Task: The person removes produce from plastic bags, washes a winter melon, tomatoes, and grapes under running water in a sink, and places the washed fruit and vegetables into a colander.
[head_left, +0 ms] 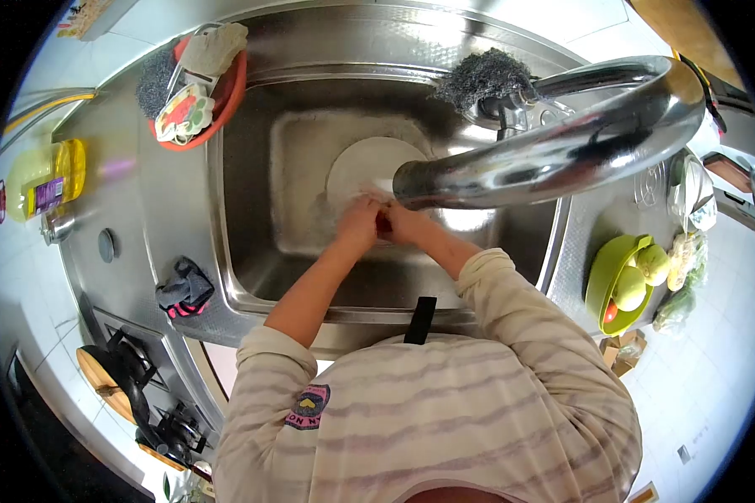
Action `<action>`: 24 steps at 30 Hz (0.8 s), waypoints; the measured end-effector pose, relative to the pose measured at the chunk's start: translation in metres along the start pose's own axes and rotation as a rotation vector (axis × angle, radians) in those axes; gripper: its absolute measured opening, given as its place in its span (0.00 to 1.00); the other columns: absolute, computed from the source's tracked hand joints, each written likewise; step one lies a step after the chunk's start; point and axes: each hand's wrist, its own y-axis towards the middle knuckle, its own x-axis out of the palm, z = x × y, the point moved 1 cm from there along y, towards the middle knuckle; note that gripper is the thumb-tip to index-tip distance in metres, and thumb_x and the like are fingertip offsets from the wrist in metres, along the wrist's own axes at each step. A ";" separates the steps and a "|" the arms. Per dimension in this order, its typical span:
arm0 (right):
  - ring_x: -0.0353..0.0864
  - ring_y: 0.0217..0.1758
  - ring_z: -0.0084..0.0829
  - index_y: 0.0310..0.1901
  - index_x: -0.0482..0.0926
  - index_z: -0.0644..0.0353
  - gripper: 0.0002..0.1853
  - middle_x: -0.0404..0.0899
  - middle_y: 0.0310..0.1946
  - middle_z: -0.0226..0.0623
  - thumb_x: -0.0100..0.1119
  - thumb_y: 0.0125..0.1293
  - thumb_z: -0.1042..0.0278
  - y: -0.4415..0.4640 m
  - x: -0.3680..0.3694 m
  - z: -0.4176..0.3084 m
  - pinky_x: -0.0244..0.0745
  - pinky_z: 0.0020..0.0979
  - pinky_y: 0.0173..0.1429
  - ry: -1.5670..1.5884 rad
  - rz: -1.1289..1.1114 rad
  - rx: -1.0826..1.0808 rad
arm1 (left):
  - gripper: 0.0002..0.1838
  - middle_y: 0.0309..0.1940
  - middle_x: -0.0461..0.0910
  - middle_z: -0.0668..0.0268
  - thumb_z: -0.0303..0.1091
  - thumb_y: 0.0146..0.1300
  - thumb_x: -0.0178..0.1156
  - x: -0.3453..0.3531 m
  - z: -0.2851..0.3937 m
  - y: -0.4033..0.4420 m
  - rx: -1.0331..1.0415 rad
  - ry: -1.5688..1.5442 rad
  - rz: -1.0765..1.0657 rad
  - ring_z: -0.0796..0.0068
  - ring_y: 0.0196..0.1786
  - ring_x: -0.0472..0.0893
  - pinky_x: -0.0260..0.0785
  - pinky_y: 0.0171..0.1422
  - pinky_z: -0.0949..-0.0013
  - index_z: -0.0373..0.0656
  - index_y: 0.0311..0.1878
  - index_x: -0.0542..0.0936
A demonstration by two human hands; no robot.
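My left hand (360, 220) and my right hand (406, 223) meet low over the steel sink (247, 210), just below the mouth of the faucet (554, 159). Both are closed around something small and dark red that shows only as a sliver between them; its kind is hidden by my fingers. Water from the spout appears to run over the fingertips. Beyond my hands, a round white dish (373, 163) lies on the sink floor, partly covered by them and the spout.
A red basin (239, 84) with cloths stands at the sink's upper left. Steel wool (488, 80) sits by the faucet base. A green basket (598, 285) of produce is on the right; a grey cloth (184, 287) and a bottle of yellow liquid (69, 172) are on the left.
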 end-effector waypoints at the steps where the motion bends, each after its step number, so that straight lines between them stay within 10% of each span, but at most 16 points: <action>1: 0.73 0.55 0.44 0.53 0.72 0.61 0.24 0.72 0.55 0.46 0.56 0.59 0.54 0.001 0.009 0.009 0.70 0.39 0.58 0.069 -0.004 -0.048 | 0.14 0.52 0.70 0.59 0.29 0.56 0.54 -0.005 0.006 0.003 0.003 -0.006 -0.001 0.56 0.53 0.72 0.68 0.52 0.58 0.45 0.47 0.76; 3: 0.74 0.54 0.44 0.52 0.73 0.60 0.23 0.73 0.53 0.46 0.56 0.59 0.55 0.006 0.029 0.025 0.71 0.40 0.57 0.118 0.035 -0.075 | 0.15 0.56 0.68 0.61 0.30 0.57 0.54 -0.019 0.013 0.009 -0.043 -0.123 0.268 0.54 0.53 0.72 0.69 0.54 0.59 0.48 0.49 0.76; 10: 0.78 0.48 0.44 0.48 0.76 0.57 0.18 0.77 0.48 0.44 0.57 0.59 0.57 0.020 0.028 0.043 0.73 0.41 0.52 0.342 0.239 -0.218 | 0.15 0.55 0.69 0.62 0.32 0.56 0.56 -0.003 -0.017 0.036 -0.002 0.424 0.034 0.53 0.52 0.72 0.68 0.54 0.58 0.48 0.49 0.76; 14: 0.78 0.47 0.41 0.49 0.75 0.58 0.17 0.77 0.47 0.43 0.55 0.61 0.59 0.016 0.014 0.032 0.74 0.39 0.51 0.593 0.156 -0.173 | 0.22 0.45 0.78 0.63 0.34 0.50 0.64 -0.022 -0.020 0.032 -0.222 -0.260 -0.165 0.59 0.47 0.77 0.71 0.49 0.59 0.47 0.51 0.73; 16: 0.78 0.47 0.39 0.50 0.75 0.59 0.17 0.77 0.46 0.43 0.55 0.63 0.60 0.009 0.002 0.027 0.75 0.38 0.51 0.859 0.052 -0.109 | 0.20 0.43 0.78 0.64 0.31 0.54 0.62 -0.028 -0.011 0.017 -0.611 -1.103 -0.192 0.67 0.45 0.78 0.72 0.47 0.65 0.46 0.50 0.71; 24: 0.77 0.48 0.31 0.53 0.69 0.62 0.17 0.77 0.43 0.40 0.53 0.66 0.64 -0.011 0.004 0.032 0.78 0.34 0.50 1.798 -0.337 0.241 | 0.14 0.37 0.75 0.67 0.31 0.59 0.60 0.033 -0.040 0.018 -0.478 -2.172 0.307 0.69 0.42 0.76 0.71 0.48 0.66 0.46 0.48 0.71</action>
